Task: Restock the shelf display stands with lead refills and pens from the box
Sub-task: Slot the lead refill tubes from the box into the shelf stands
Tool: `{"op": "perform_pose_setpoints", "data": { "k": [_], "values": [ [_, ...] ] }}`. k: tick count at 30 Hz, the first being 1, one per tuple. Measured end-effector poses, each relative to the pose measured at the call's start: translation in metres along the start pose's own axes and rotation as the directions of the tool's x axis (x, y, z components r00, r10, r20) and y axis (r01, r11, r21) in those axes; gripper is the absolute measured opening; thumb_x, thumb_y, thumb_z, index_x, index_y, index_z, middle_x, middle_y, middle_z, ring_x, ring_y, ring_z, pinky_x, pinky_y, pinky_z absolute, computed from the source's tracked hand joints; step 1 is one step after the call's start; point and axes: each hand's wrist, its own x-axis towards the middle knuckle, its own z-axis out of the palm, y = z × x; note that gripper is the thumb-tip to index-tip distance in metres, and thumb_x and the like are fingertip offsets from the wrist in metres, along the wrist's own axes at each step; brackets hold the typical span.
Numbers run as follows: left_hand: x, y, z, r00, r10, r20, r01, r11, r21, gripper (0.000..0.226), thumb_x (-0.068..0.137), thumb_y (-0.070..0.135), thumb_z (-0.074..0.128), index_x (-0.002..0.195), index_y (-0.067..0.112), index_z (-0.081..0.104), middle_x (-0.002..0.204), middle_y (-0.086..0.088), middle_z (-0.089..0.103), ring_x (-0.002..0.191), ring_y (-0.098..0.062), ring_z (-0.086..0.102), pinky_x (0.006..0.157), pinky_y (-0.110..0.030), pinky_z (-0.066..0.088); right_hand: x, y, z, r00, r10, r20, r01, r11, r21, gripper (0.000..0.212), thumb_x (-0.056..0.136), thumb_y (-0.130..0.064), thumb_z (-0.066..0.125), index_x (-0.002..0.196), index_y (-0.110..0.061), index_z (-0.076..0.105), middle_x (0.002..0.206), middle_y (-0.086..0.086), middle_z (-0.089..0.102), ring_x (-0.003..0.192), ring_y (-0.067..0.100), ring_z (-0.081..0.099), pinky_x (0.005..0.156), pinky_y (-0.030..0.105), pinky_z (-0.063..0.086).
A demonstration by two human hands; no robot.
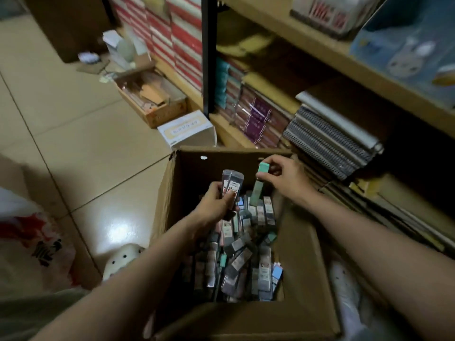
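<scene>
An open cardboard box point(170, 183) stands on the floor below me, filled with several small lead refill cases point(246, 252) in clear, grey and teal packs. My left hand point(216, 203) grips two clear refill packs point(231, 182) labelled 0.7, held upright over the box. My right hand point(283, 175) pinches a teal refill case point(263, 168) by its top end, just above the heap at the box's far side.
Wooden shelves point(320, 48) rise on the right, holding spiral notebooks point(330, 139) and stacked purple packs point(256, 119). On the tiled floor sit a white carton point(187, 129), a brown tray box point(152, 99), a plastic bag point(29, 242) at left and my white shoe point(123, 259).
</scene>
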Motion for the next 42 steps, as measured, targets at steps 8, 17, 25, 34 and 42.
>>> {"op": "perform_pose_setpoints", "data": {
  "k": [8, 17, 25, 34, 42],
  "values": [
    [-0.017, 0.176, 0.025, 0.919, 0.288, 0.269, -0.314, 0.947, 0.062, 0.021, 0.097, 0.016, 0.055, 0.116, 0.014, 0.050, 0.099, -0.013, 0.065, 0.074, -0.018, 0.066, 0.061, -0.033, 0.056, -0.038, -0.090, -0.148, 0.952, -0.164, -0.259, 0.170, 0.986, -0.001, 0.025, 0.079, -0.023, 0.080, 0.100, -0.027, 0.067, 0.086, -0.011, 0.071, 0.074, -0.002, 0.067, 0.061, 0.011, 0.051],
    [-0.038, 0.252, 0.072, 0.797, 0.436, 0.418, -0.413, 0.898, -0.149, 0.023, 0.100, 0.016, 0.048, 0.122, 0.014, 0.049, 0.104, -0.010, 0.066, 0.077, -0.013, 0.070, 0.063, -0.028, 0.056, -0.067, -0.136, -0.266, 0.797, -0.249, -0.550, 0.236, 0.967, -0.095, 0.031, 0.081, -0.018, 0.078, 0.105, -0.032, 0.066, 0.093, -0.005, 0.072, 0.082, 0.010, 0.072, 0.076, 0.035, 0.061],
    [-0.008, 0.267, 0.088, 0.767, 0.532, 0.358, -0.537, 0.838, -0.096, 0.015, 0.100, 0.018, 0.049, 0.114, 0.023, 0.051, 0.107, -0.011, 0.062, 0.088, -0.022, 0.065, 0.078, -0.042, 0.055, -0.029, -0.145, -0.328, 0.616, -0.321, -0.719, 0.098, 0.937, -0.335, 0.029, 0.083, -0.016, 0.076, 0.104, -0.024, 0.059, 0.098, -0.005, 0.065, 0.082, 0.007, 0.066, 0.067, 0.021, 0.057],
    [0.030, 0.273, 0.089, 0.756, 0.543, 0.366, -0.545, 0.831, -0.107, 0.018, 0.097, 0.020, 0.052, 0.114, 0.027, 0.054, 0.113, -0.004, 0.065, 0.098, -0.023, 0.068, 0.085, -0.039, 0.056, 0.050, -0.135, -0.302, 0.623, -0.378, -0.685, 0.059, 0.896, -0.440, 0.023, 0.083, -0.010, 0.074, 0.102, -0.008, 0.061, 0.107, 0.008, 0.061, 0.091, 0.015, 0.055, 0.075, 0.025, 0.045],
    [0.040, 0.275, 0.090, 0.746, 0.557, 0.364, -0.567, 0.819, -0.092, 0.015, 0.098, 0.021, 0.052, 0.112, 0.027, 0.053, 0.111, -0.002, 0.065, 0.099, -0.021, 0.067, 0.089, -0.041, 0.056, 0.072, -0.114, -0.295, 0.638, -0.334, -0.694, 0.036, 0.913, -0.407, 0.022, 0.084, -0.008, 0.073, 0.103, -0.008, 0.063, 0.108, 0.011, 0.062, 0.098, 0.024, 0.060, 0.085, 0.037, 0.053]
  ]
}}
